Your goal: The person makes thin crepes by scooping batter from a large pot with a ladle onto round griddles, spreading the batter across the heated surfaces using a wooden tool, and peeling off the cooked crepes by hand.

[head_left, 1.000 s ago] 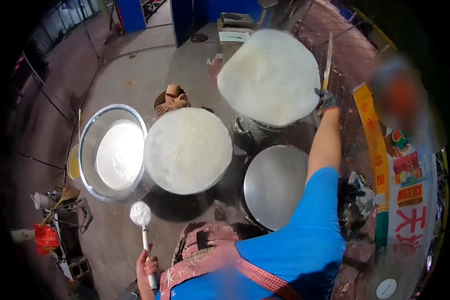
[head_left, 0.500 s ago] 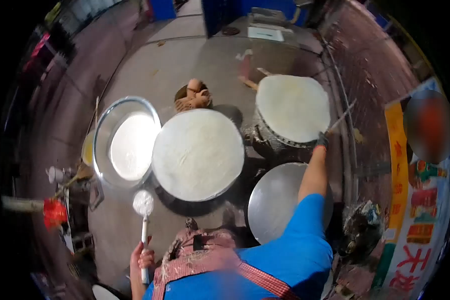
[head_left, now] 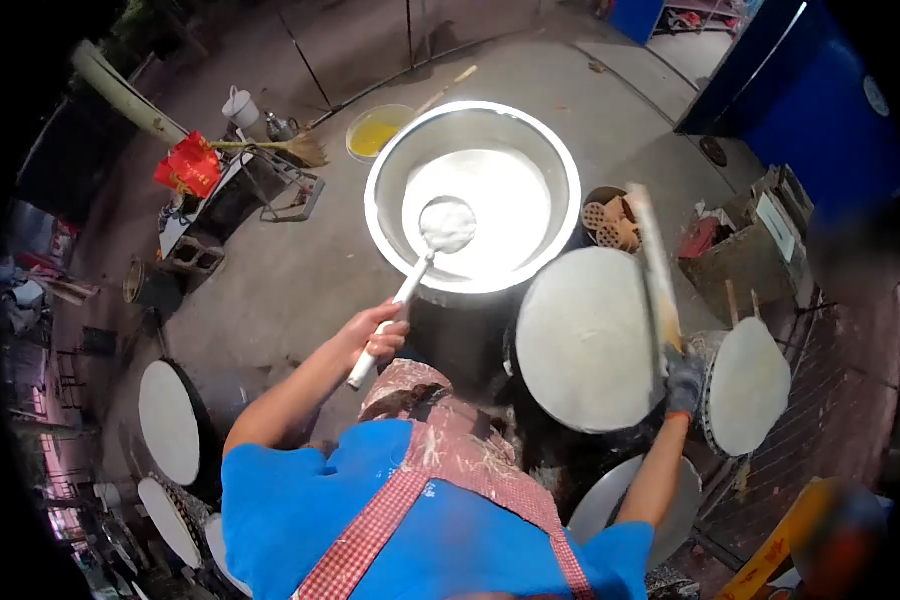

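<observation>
My left hand (head_left: 380, 335) is closed around the white handle of a ladle (head_left: 448, 225). White batter coats the ladle's bowl, which is over the near left part of a large metal basin (head_left: 572, 190). Inside the basin lies white liquid batter (head_left: 510, 195). My right hand (head_left: 683, 382), in a grey glove, grips a long flat wooden stick (head_left: 654, 265), blurred by motion. The stick rises along the right edge of a round griddle covered by a pale batter sheet (head_left: 585, 340); whether they touch I cannot tell.
Another pale sheet covers a griddle (head_left: 750, 388) at the right. Below is a bare metal griddle (head_left: 660, 520). Perforated briquettes (head_left: 610, 222) sit behind the middle griddle. A yellow-filled bowl (head_left: 373, 137) and a broom (head_left: 305, 150) are beyond the basin; more round griddles (head_left: 170, 422) stand left.
My view has turned left. The ladle has moved from beside the basin to over it. My right hand with the stick has gone from the right griddle to the middle one.
</observation>
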The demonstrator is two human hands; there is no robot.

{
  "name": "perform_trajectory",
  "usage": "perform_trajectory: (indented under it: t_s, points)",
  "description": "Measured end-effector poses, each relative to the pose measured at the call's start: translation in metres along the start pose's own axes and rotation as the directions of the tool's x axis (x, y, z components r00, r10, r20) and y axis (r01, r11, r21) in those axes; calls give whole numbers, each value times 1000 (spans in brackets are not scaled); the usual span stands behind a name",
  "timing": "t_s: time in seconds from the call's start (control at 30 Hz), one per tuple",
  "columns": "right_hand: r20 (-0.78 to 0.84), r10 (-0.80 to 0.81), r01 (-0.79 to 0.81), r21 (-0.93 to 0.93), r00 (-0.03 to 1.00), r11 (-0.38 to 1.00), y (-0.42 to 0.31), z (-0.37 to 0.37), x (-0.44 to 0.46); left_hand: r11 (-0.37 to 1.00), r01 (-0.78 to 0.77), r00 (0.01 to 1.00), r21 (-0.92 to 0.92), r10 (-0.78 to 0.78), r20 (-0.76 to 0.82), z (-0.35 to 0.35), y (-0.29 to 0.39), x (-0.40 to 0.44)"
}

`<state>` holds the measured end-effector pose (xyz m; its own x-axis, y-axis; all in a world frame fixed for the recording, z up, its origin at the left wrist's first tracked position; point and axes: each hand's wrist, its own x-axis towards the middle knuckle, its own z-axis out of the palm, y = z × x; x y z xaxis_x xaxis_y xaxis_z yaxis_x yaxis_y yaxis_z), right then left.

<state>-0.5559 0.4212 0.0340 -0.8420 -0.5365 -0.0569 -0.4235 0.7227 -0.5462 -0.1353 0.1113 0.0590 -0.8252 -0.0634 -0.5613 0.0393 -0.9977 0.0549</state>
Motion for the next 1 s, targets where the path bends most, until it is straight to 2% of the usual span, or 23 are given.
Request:
perform_trajectory:
  t_s: [0.03, 0.07, 0.13, 0.17, 0.2, 0.23, 0.27, 0.3, 0.33, 0.4, 0.43, 0.5, 0.53, 0.57, 0.63, 0.67, 0.73, 0.77, 0.8, 0.87, 0.93, 0.97, 1.0]
  points:
    - [113, -9, 23, -122, 994, 992, -53, 14, 11, 990, -52, 999, 134, 53, -2, -8, 29, 12]
    - [89, -127, 125, 26, 988, 992, -93, 35, 18, 966, -69, 995, 248, 85, -54, -16, 58, 28]
    - [202, -223, 231, -17, 954, 973, -129, 103, 51, 877, -57, 976, 477, 149, -156, -39, 117, 65]
    - [283, -120, 183, -209, 952, 961, -201, 112, 41, 864, -38, 990, 502, 102, -100, -67, 149, 88]
    - [300, -173, 268, -313, 938, 911, -227, 143, 42, 855, -18, 998, 518, 49, -46, -94, 175, 119]
    - [220, -361, 422, -436, 906, 795, -193, 211, 56, 884, 98, 960, 456, 38, -278, -110, 196, 150]
    - [283, -332, 431, -470, 900, 770, -222, 237, 46, 920, 238, 904, 312, -92, -418, -160, 220, 191]
    - [358, -345, 481, -428, 868, 765, -264, 237, 36, 895, 372, 839, 247, -209, -503, -185, 238, 218]
    - [407, -309, 496, -520, 860, 696, -292, 230, 32, 871, 395, 828, 293, -199, -525, -189, 249, 230]
    - [445, -98, 274, -352, 890, 895, -307, 222, 44, 758, 351, 871, 550, -49, -489, -183, 260, 235]
    - [404, 166, 44, -461, 899, 886, -312, 225, 41, 684, 345, 882, 643, -4, -470, -183, 264, 236]
    - [420, 52, 175, -485, 906, 857, -286, 258, 18, 518, 325, 902, 792, 81, -423, -190, 270, 241]
    - [413, -29, 247, -484, 910, 839, -300, 268, 22, 439, 312, 908, 842, 124, -401, -192, 273, 244]
    - [445, -3, 244, -486, 895, 839, -308, 260, 26, 370, 308, 907, 876, 164, -388, -195, 276, 247]
    - [355, 161, 34, -486, 921, 874, -298, 269, 12, 292, 334, 897, 896, 192, -397, -189, 272, 245]
    - [285, 230, -70, -477, 930, 876, -287, 274, 13, 297, 375, 884, 878, 172, -436, -170, 272, 246]
    - [368, 358, -103, -558, 858, 823, -263, 303, -5, 459, 408, 879, 789, 36, -475, -122, 268, 237]
    - [316, 278, -87, -506, 907, 858, -263, 311, -19, 567, 386, 915, 728, -135, -380, -125, 265, 245]
    - [332, 209, -27, -476, 920, 879, -262, 307, -32, 623, 428, 885, 654, -141, -444, -130, 253, 253]
    - [270, 193, -94, -338, 943, 936, -267, 294, -65, 816, 490, 827, 307, -323, -461, -81, 251, 218]
    - [204, 153, -147, -45, 967, 988, -306, 253, -79, 867, 395, 870, 304, -246, -428, -15, 251, 168]
    - [180, 136, -156, 101, 974, 983, -314, 239, -92, 856, 352, 906, 377, -211, -367, 9, 253, 144]
    - [-23, 54, -55, -83, 998, 995, -284, 258, -104, 843, 302, 937, 445, -175, -303, 33, 254, 120]
